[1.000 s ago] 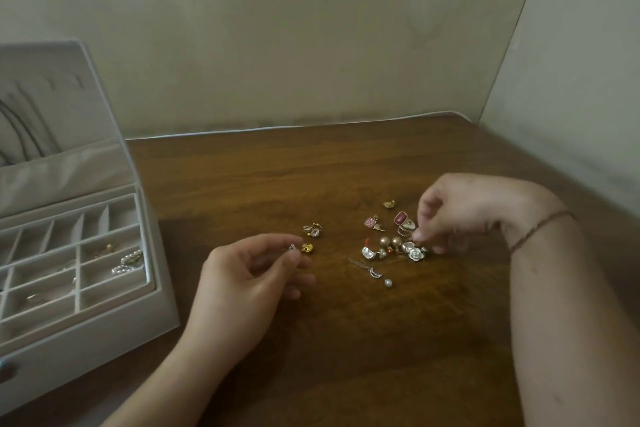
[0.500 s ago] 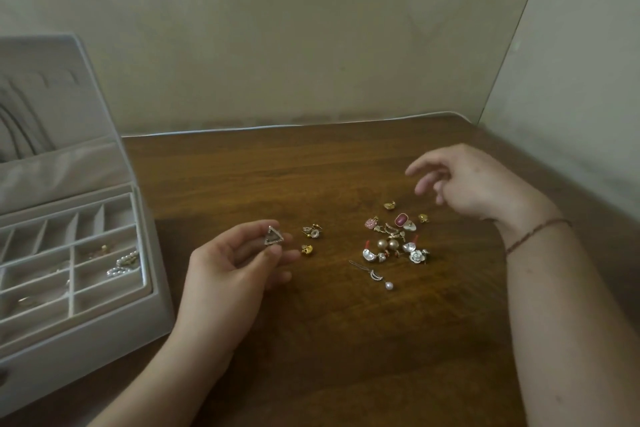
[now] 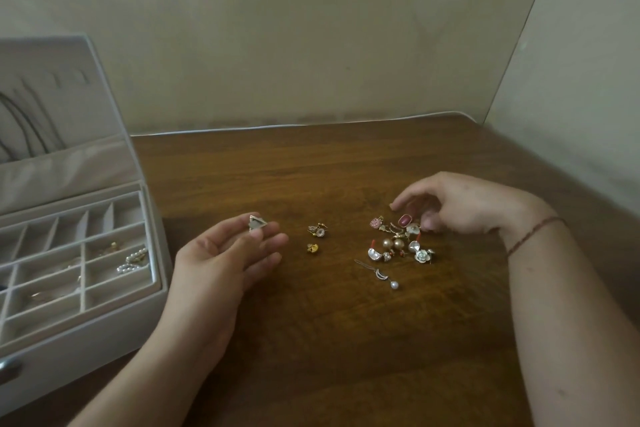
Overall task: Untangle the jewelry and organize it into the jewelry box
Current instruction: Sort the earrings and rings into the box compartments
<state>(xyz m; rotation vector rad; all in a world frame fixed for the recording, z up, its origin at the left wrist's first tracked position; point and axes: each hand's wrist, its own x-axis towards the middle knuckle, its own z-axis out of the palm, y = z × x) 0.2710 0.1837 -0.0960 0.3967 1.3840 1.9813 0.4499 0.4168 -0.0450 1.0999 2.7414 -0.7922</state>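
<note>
No writing seems readable on anything in this dim view.

The tabletop [image 3: 329,340] is dark brown with wavy wood lines. The jewelry box [image 3: 86,333] is light grey, with a string of white pearls [image 3: 133,260] inside. The red oval stone [image 3: 404,219] is dark red, near a pink sparkly earring [image 3: 375,222]. Two round beads [image 3: 393,244] are gold-brown. The wrist thread [image 3: 535,230] is reddish brown.

Two hands [image 3: 225,253] [image 3: 460,204] are showing, one box [image 3: 104,326] is sitting open, one triangle earring [image 3: 257,222] is being held, and two round brown beads [image 3: 393,244] are lying together
</note>
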